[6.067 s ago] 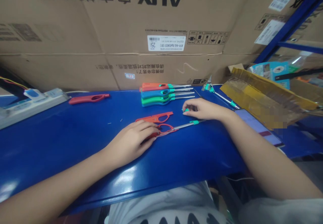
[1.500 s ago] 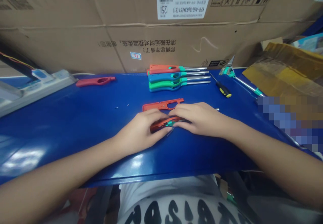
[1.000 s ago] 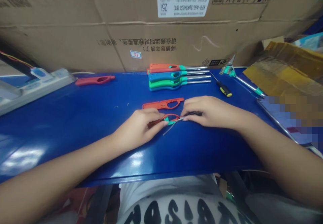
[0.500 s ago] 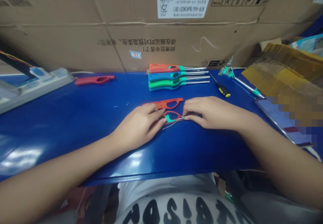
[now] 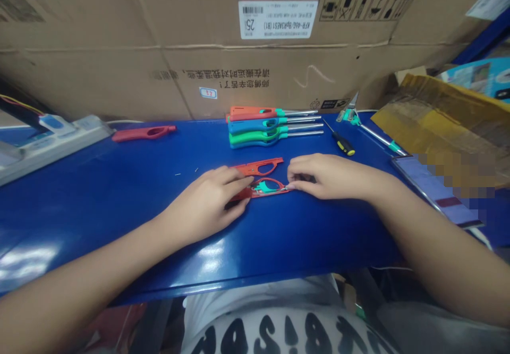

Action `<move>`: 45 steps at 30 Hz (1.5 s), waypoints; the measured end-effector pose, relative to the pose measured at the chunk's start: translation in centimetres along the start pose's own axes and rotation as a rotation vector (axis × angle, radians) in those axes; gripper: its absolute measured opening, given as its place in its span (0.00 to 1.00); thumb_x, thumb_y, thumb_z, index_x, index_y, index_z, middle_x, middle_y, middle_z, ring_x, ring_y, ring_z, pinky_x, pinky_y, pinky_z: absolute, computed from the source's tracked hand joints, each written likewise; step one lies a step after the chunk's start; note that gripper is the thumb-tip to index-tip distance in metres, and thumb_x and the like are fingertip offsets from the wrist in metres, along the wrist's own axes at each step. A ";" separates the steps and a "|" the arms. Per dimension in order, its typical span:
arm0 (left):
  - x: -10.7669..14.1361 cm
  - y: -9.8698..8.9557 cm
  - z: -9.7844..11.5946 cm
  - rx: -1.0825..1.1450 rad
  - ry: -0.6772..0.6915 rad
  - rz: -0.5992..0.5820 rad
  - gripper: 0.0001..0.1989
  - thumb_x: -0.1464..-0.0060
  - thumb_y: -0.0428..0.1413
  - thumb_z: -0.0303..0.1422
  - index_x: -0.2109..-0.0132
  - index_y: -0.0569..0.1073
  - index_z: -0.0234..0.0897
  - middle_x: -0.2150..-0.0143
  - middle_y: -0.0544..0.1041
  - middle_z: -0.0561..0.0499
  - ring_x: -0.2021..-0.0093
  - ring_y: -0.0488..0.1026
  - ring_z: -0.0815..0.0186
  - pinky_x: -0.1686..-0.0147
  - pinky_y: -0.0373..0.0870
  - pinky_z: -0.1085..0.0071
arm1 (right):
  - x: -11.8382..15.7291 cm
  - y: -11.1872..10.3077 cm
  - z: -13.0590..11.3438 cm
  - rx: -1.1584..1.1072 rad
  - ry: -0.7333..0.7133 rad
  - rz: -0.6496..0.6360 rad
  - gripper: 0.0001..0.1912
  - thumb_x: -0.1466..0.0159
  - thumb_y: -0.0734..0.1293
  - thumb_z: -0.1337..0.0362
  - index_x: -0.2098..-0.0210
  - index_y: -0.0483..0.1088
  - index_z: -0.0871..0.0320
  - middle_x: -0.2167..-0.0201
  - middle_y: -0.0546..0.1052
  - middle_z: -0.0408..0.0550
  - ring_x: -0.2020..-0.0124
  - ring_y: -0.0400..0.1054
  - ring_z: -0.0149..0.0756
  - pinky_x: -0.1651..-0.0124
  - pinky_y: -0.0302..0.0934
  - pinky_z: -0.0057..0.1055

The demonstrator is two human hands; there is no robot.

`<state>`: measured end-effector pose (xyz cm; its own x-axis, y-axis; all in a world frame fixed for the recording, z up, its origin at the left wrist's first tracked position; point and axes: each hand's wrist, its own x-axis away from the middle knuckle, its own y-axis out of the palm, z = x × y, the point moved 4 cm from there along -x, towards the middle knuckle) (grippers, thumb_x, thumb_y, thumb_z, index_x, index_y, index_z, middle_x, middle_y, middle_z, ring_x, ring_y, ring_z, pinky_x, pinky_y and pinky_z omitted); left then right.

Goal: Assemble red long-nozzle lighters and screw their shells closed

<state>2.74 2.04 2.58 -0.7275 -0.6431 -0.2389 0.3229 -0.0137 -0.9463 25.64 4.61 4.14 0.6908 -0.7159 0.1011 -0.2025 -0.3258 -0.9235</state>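
My left hand (image 5: 225, 194) is closed around the handle end of an orange-red lighter shell half (image 5: 274, 194), which lies with its hollow side up on the table. A teal trigger (image 5: 266, 186) sits inside that shell. At the shell's narrow end, the thumb and forefinger of my right hand (image 5: 319, 176) pinch a thin grey wire or tube (image 5: 282, 190); its far part runs into the shell. Just behind lies a second orange-red shell half (image 5: 252, 168), partly covered by my left fingers.
Assembled lighters (image 5: 255, 125) are stacked behind, before a large cardboard box (image 5: 119, 77). A screwdriver (image 5: 343, 144), a metal lighter tube (image 5: 376, 135) and a phone-like slab (image 5: 434, 189) lie right. A red shell (image 5: 143, 133) and power strip (image 5: 79, 138) lie left, with small pins (image 5: 177, 174).
The thin grey strand that stuck out past the shell's near edge now lies along the shell. My left hand has shifted back along the handle, showing more of the trigger area.
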 end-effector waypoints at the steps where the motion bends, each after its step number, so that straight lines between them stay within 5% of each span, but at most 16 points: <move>1: 0.0 0.1 0.0 -0.002 0.006 -0.001 0.17 0.34 0.52 0.32 0.42 0.75 0.37 0.49 0.78 0.42 0.50 0.75 0.56 0.51 0.74 0.58 | -0.1 0.0 0.1 -0.010 0.008 -0.003 0.10 0.30 0.64 0.60 0.65 0.73 0.57 0.63 0.76 0.46 0.65 0.67 0.34 0.64 0.54 0.29; 21: 0.3 0.5 -0.4 0.019 0.002 0.012 0.14 0.32 0.52 0.36 0.49 0.80 0.36 0.54 0.76 0.43 0.55 0.74 0.58 0.55 0.73 0.60 | -1.0 1.0 0.8 -0.145 0.161 0.037 0.19 0.33 0.66 0.53 0.75 0.61 0.57 0.76 0.66 0.38 0.74 0.57 0.28 0.70 0.46 0.27; 28: 0.2 0.3 -0.8 0.042 -0.031 -0.012 0.14 0.32 0.52 0.34 0.47 0.79 0.38 0.52 0.77 0.43 0.54 0.74 0.58 0.53 0.73 0.60 | -1.3 0.2 1.8 -0.153 0.043 0.171 0.18 0.33 0.66 0.50 0.69 0.72 0.58 0.68 0.77 0.45 0.68 0.67 0.32 0.64 0.56 0.28; 31: 0.2 0.2 -0.7 0.027 -0.017 -0.012 0.14 0.32 0.52 0.34 0.44 0.77 0.40 0.51 0.77 0.44 0.52 0.74 0.57 0.51 0.72 0.59 | -1.1 -1.3 3.9 -0.079 0.118 0.389 0.17 0.30 0.62 0.52 0.66 0.75 0.57 0.65 0.80 0.48 0.63 0.72 0.36 0.58 0.62 0.31; 34: 0.4 0.2 -0.4 0.010 -0.004 -0.010 0.15 0.32 0.51 0.34 0.43 0.76 0.42 0.48 0.76 0.44 0.50 0.74 0.56 0.50 0.71 0.58 | 0.0 -3.0 7.5 0.078 0.390 0.592 0.15 0.31 0.62 0.58 0.53 0.76 0.54 0.61 0.82 0.49 0.60 0.75 0.42 0.55 0.66 0.35; 37: 0.6 0.2 -0.2 0.003 0.008 -0.020 0.16 0.31 0.49 0.33 0.41 0.74 0.44 0.46 0.76 0.45 0.49 0.73 0.56 0.50 0.70 0.58 | 1.2 -4.2 11.5 0.134 0.562 0.698 0.27 0.33 0.58 0.66 0.35 0.65 0.59 0.62 0.83 0.54 0.58 0.76 0.49 0.50 0.67 0.44; 40: 0.6 0.2 0.0 0.014 0.023 -0.031 0.17 0.30 0.48 0.33 0.40 0.73 0.43 0.46 0.76 0.45 0.48 0.73 0.56 0.48 0.69 0.58 | 1.9 -4.6 14.9 0.175 0.639 0.744 0.29 0.37 0.58 0.70 0.37 0.67 0.70 0.44 0.76 0.67 0.42 0.70 0.56 0.38 0.61 0.50; 45: 0.3 0.3 0.3 0.027 0.039 -0.038 0.18 0.29 0.46 0.32 0.38 0.71 0.42 0.44 0.75 0.44 0.45 0.71 0.55 0.46 0.68 0.57 | 1.8 -3.9 18.1 0.137 0.700 0.693 0.26 0.33 0.56 0.67 0.39 0.71 0.63 0.41 0.75 0.59 0.37 0.67 0.48 0.33 0.57 0.44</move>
<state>2.76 1.65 2.28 -0.7621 -0.6118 -0.2119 0.3107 -0.0584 -0.9487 40.21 15.78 1.18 -0.1241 -0.9387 -0.3218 -0.2939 0.3445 -0.8916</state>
